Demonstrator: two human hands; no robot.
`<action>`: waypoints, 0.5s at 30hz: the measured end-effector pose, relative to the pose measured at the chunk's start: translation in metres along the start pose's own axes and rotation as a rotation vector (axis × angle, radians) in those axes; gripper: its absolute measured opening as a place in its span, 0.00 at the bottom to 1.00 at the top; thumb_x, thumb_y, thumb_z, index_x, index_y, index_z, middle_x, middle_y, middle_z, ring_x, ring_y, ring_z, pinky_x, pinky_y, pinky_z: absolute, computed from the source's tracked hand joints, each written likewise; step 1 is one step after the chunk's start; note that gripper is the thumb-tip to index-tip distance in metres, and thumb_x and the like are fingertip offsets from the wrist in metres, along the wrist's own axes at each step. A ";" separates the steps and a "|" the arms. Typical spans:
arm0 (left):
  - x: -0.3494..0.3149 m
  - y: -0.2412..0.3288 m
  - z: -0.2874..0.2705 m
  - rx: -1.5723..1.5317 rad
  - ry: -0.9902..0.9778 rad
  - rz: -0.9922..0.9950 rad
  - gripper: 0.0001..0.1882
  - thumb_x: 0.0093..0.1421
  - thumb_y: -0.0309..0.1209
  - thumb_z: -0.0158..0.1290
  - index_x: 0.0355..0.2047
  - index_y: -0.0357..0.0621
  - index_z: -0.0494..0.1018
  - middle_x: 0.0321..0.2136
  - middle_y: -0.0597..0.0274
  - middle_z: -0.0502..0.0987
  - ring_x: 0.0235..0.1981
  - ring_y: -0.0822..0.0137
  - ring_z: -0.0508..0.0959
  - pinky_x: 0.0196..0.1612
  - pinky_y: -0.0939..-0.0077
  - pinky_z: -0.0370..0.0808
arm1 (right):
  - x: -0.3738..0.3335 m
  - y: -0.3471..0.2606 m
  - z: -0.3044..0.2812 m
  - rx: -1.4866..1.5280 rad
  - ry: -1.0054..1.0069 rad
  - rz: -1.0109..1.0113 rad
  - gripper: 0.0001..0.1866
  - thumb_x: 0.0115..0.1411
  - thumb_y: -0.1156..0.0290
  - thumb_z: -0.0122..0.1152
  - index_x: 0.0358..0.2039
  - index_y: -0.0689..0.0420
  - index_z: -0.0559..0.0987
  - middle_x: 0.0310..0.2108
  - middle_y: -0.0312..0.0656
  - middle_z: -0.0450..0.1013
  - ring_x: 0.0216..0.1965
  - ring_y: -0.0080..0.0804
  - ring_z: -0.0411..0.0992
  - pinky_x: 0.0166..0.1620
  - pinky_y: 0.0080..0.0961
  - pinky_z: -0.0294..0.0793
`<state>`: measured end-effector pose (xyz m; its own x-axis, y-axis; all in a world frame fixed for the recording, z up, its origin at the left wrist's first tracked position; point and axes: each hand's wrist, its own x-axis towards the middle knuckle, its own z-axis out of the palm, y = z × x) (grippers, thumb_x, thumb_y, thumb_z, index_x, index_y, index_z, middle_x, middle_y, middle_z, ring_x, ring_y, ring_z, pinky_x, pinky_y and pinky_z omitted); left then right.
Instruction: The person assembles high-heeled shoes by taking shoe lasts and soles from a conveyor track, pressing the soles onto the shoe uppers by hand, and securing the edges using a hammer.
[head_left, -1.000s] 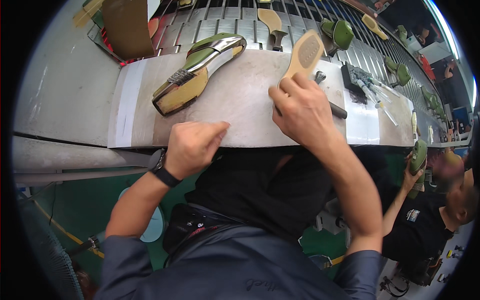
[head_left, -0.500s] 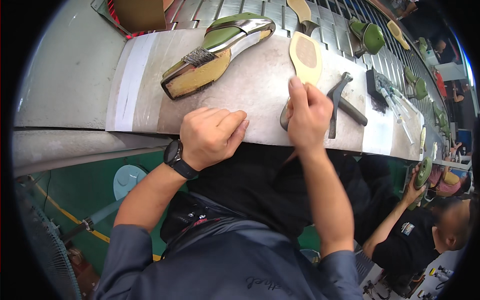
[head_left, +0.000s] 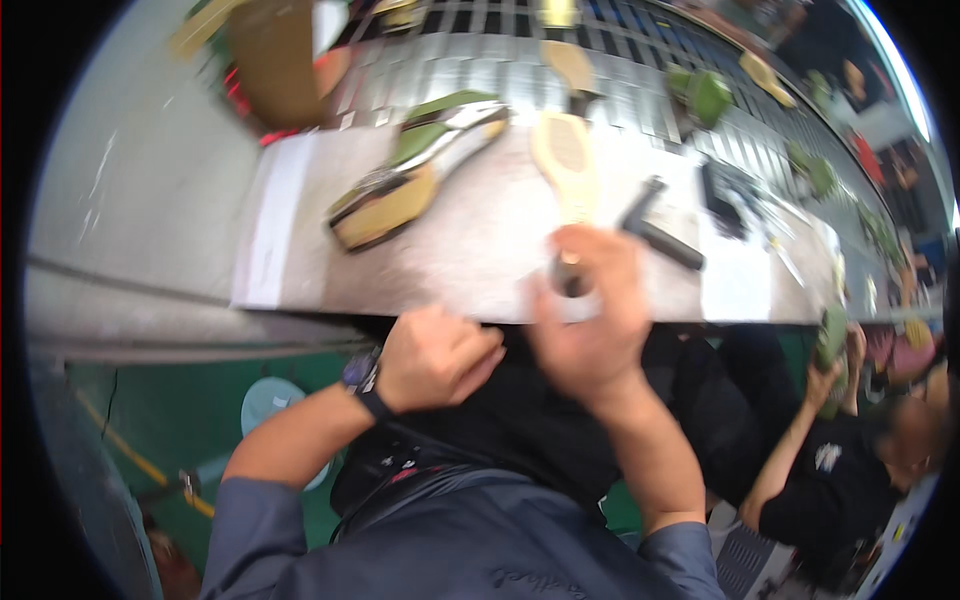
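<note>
My left hand (head_left: 440,358), with a watch on its wrist, is closed in a fist near the bench's front edge. Its palm side is hidden, so I cannot make out whether anything is inside. My right hand (head_left: 598,318) is smeared by motion, its thumb and forefinger around or beside a dark round metal piece (head_left: 571,274). Just beyond it lies a pale shoe insole (head_left: 564,150). On the left, a green-and-silver shoe (head_left: 405,190) lies on its side with its tan underside showing. Right of my right hand rests a dark-handled tool (head_left: 665,240), blurred.
The bench (head_left: 310,255) borders a metal slat conveyor (head_left: 490,65) carrying another insole (head_left: 568,66) and green shoes (head_left: 700,97). A black holder (head_left: 722,195) with thin tools stands at right. A co-worker (head_left: 830,470) holds a green shoe; a blue stool (head_left: 272,400) stands below left.
The view has shifted, so the bench sits lower in the picture. My right hand has drawn back from the insole and its fingers have loosened from their pinch. My left hand stays a fist.
</note>
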<state>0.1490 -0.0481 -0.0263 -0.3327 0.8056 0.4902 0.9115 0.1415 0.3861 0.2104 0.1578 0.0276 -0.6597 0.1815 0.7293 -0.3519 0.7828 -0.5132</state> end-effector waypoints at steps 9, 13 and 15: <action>-0.041 0.005 0.073 -0.101 -0.473 0.096 0.12 0.62 0.34 0.60 0.43 0.43 0.75 0.37 0.53 0.75 0.37 0.54 0.75 0.42 0.60 0.72 | -0.042 -0.046 0.014 0.325 -1.087 0.219 0.27 0.52 0.55 0.75 0.43 0.65 0.80 0.40 0.55 0.78 0.46 0.55 0.78 0.49 0.46 0.78; -0.051 0.002 0.075 -0.033 -0.488 0.026 0.15 0.63 0.34 0.59 0.47 0.41 0.74 0.42 0.51 0.74 0.42 0.53 0.75 0.46 0.59 0.72 | -0.083 -0.033 0.048 0.554 -0.955 0.454 0.28 0.48 0.57 0.77 0.43 0.67 0.82 0.41 0.58 0.79 0.47 0.56 0.79 0.50 0.47 0.79; -0.055 -0.003 0.083 -0.027 -0.474 0.028 0.16 0.64 0.34 0.59 0.49 0.41 0.73 0.44 0.50 0.74 0.45 0.52 0.74 0.49 0.58 0.71 | -0.057 -0.044 0.012 0.489 -0.909 0.407 0.30 0.46 0.57 0.79 0.43 0.66 0.82 0.41 0.54 0.79 0.48 0.55 0.77 0.51 0.47 0.77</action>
<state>0.1842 -0.0449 -0.1191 -0.1551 0.9836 0.0921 0.9100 0.1059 0.4007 0.2557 0.1063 0.0031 -0.9565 -0.2895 -0.0346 -0.0907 0.4081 -0.9084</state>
